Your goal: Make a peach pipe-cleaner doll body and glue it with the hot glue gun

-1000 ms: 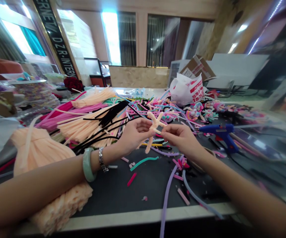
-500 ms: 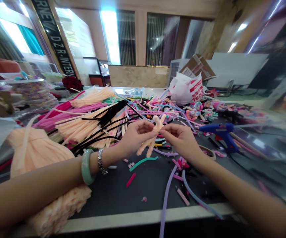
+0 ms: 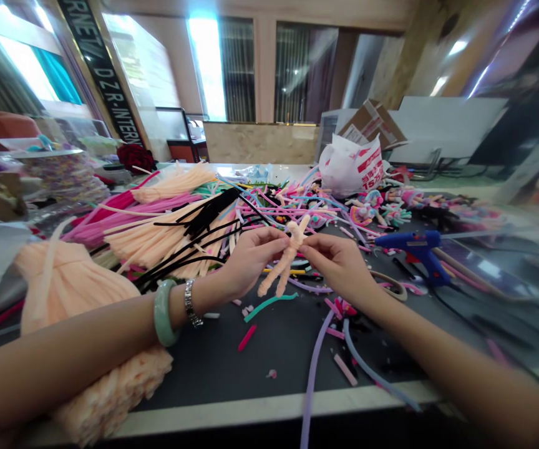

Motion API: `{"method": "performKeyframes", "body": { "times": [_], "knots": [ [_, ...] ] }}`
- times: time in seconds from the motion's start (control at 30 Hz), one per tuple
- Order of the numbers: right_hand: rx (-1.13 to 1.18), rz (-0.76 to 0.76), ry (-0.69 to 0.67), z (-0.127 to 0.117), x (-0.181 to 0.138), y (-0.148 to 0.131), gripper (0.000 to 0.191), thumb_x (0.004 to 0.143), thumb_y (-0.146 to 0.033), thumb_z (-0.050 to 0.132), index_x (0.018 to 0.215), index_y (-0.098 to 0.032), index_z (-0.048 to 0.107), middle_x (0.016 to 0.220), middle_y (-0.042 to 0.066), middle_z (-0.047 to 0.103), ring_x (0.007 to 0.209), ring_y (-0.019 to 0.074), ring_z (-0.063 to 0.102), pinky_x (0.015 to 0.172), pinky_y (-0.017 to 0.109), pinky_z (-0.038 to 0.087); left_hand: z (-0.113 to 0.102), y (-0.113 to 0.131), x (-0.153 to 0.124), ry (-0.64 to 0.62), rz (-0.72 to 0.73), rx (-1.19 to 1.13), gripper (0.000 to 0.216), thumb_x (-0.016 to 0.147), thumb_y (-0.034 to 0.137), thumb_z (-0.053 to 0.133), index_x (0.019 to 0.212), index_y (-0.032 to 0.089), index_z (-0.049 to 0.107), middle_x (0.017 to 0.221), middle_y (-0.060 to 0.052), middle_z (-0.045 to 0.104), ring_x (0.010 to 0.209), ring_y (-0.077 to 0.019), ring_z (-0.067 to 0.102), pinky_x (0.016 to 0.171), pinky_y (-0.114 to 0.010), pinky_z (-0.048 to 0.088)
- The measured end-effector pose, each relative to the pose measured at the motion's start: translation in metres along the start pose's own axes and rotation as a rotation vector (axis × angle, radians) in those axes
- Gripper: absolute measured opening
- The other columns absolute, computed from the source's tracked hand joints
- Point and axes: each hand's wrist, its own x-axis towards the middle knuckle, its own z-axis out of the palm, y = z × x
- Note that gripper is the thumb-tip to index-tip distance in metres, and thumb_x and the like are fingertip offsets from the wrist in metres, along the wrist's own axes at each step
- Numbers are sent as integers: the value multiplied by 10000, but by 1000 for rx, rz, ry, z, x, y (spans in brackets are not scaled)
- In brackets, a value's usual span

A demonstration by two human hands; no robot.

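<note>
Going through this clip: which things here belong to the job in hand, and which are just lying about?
In hand: the peach pipe-cleaner figure, held between the left hand and the right hand.

Lying about: the blue hot glue gun, the peach pipe-cleaner bundle, the black pipe cleaners, the teal pipe-cleaner piece, the white plastic bag.

The person's left forearm (image 3: 63,368) and right forearm (image 3: 466,368) are bare and slim, and the left hand (image 3: 253,262) and right hand (image 3: 339,265) are bare too. The left wrist carries 2 pieces: a thick, glossy, pale green bangle (image 3: 164,313), probably jade, and, just beside it toward the hand, a silver link bracelet (image 3: 193,303) of small segmented links.
</note>
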Motion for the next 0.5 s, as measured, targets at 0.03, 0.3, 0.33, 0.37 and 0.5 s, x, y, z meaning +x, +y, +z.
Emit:
{"method": "performKeyframes", "body": {
  "times": [0.03,0.3,0.33,0.37,0.5],
  "knots": [
    [-5,-6,-5,0,0,0,221,844,-303,540,847,-141,691,683,8,614,559,91,436,521,222,334,0,1,0,-6,-8,-18,96,731,207,678,751,125,631,717,-4,602,658,-93,560,646,-223,442],
    [-44,-56,-39,-2,1,3,200,843,-299,540,855,-158,681,700,12,625,600,123,486,565,243,367,-3,1,0,-56,-4,-113,100,707,197,705,702,121,641,668,0,591,597,-76,532,588,-204,429],
    [-48,-60,-38,-2,1,4,197,843,-296,539,850,-158,679,699,11,623,604,123,486,569,243,368,-3,1,-1,-56,2,-116,103,701,195,708,695,119,637,671,-1,591,603,-76,534,592,-202,432],
    [-51,-62,-38,-2,1,4,195,845,-294,538,844,-158,677,698,11,622,607,124,487,572,244,367,-2,2,-1,-56,-3,-115,107,698,196,709,697,118,636,663,0,586,595,-75,528,581,-201,429],
    [-59,-63,-47,-1,0,5,197,851,-297,535,833,-160,674,702,9,624,606,120,487,570,241,362,1,5,-3,-32,-57,-103,132,700,210,704,750,115,626,609,14,551,513,-59,485,499,-190,392]
  ]
}}
